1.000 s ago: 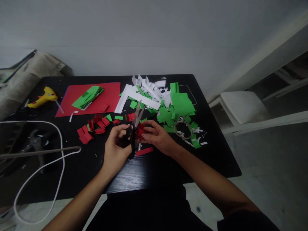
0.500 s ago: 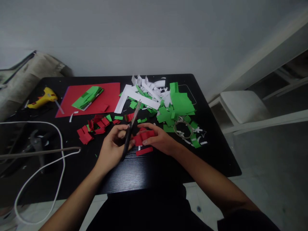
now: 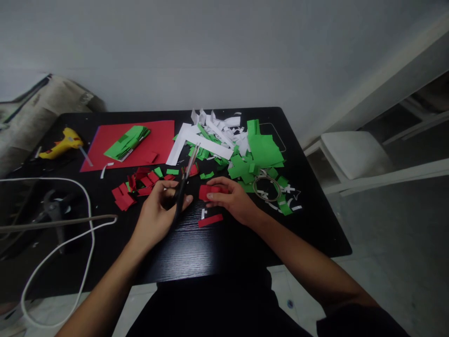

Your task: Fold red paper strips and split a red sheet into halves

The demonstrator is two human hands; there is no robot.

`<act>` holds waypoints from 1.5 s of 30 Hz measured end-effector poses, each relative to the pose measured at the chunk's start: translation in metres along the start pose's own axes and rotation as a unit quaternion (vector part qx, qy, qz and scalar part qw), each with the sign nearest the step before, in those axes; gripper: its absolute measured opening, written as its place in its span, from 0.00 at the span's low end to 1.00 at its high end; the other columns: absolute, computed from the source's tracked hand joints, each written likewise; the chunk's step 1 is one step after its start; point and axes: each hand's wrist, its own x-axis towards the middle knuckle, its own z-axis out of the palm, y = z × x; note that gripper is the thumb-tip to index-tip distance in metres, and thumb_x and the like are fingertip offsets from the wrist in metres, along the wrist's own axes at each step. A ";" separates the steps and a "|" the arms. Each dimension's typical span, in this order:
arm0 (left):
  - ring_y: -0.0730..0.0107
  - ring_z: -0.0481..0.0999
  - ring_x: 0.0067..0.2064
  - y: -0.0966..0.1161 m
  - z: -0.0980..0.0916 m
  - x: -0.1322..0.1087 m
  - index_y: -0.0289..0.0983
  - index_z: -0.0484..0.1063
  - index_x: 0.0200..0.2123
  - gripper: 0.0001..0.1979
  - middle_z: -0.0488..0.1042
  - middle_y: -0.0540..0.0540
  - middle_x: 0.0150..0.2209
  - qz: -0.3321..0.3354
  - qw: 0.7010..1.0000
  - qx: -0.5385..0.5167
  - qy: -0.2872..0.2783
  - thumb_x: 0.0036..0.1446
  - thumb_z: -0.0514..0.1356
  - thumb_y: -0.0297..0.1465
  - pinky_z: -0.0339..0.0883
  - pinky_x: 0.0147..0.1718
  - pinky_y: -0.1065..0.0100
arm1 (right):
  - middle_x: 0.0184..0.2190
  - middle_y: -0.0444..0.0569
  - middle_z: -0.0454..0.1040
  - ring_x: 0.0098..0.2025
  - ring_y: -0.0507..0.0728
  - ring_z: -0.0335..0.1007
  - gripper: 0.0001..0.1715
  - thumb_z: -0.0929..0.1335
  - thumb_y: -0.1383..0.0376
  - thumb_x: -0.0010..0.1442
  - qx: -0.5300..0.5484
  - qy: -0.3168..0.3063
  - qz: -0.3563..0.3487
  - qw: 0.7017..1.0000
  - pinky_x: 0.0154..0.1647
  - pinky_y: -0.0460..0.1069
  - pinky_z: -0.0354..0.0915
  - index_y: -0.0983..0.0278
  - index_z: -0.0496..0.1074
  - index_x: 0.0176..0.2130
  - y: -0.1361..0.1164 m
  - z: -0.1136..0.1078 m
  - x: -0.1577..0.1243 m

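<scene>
My left hand (image 3: pixel 158 208) is wrapped round the dark handles of a pair of scissors (image 3: pixel 189 167), whose blades point up and away over the table. To its right, my right hand (image 3: pixel 233 200) pinches some red paper pieces (image 3: pixel 207 192) between thumb and fingers. The two hands are apart. Below the right hand, a red paper strip (image 3: pixel 210 220) and a small white scrap (image 3: pixel 204 214) lie on the black table (image 3: pixel 191 257). A loose pile of red paper pieces (image 3: pixel 142 180) lies beyond my left hand.
White paper scraps (image 3: pixel 222 128) and green paper (image 3: pixel 264 150) cover the table's far side. A ring (image 3: pixel 267 188) lies at right. Folded green strips (image 3: pixel 128 142) rest on a red sheet (image 3: pixel 164 135). A yellow glue gun (image 3: pixel 65 144) and a white cable (image 3: pixel 89 201) are at left.
My left hand has moved slightly left and back with the scissors, away from the red paper. My right hand keeps the red pieces, now gathered closer in its fingers.
</scene>
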 end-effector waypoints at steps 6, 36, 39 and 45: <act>0.62 0.80 0.39 -0.005 -0.019 -0.018 0.44 0.72 0.50 0.24 0.79 0.49 0.38 -0.001 0.992 0.121 -0.033 0.56 0.68 0.50 0.67 0.32 0.68 | 0.35 0.43 0.81 0.40 0.55 0.81 0.22 0.82 0.69 0.44 0.084 0.041 -0.029 0.995 0.52 0.56 0.79 0.62 0.77 0.39 -0.007 -0.002 0.003; 0.65 0.77 0.38 -0.016 -0.011 -0.043 0.44 0.71 0.50 0.17 0.75 0.53 0.34 0.053 0.974 0.170 -0.142 0.61 0.65 0.42 0.68 0.35 0.69 | 0.35 0.41 0.81 0.38 0.55 0.80 0.23 0.82 0.66 0.46 0.085 0.076 -0.074 0.991 0.43 0.54 0.81 0.59 0.73 0.39 -0.009 0.000 0.002; 0.65 0.77 0.37 -0.016 -0.013 -0.043 0.44 0.71 0.50 0.17 0.75 0.53 0.34 0.047 0.975 0.162 -0.146 0.60 0.66 0.40 0.68 0.35 0.69 | 0.35 0.41 0.81 0.38 0.55 0.80 0.23 0.82 0.65 0.46 0.085 0.074 -0.080 0.990 0.44 0.53 0.81 0.59 0.73 0.40 -0.009 -0.001 0.002; 0.65 0.78 0.38 -0.016 -0.017 -0.044 0.44 0.70 0.50 0.17 0.75 0.53 0.34 0.040 0.976 0.134 -0.164 0.59 0.67 0.38 0.68 0.38 0.68 | 0.35 0.40 0.81 0.39 0.54 0.79 0.21 0.82 0.66 0.46 0.110 0.068 -0.069 0.989 0.45 0.52 0.80 0.59 0.76 0.38 -0.010 -0.001 0.003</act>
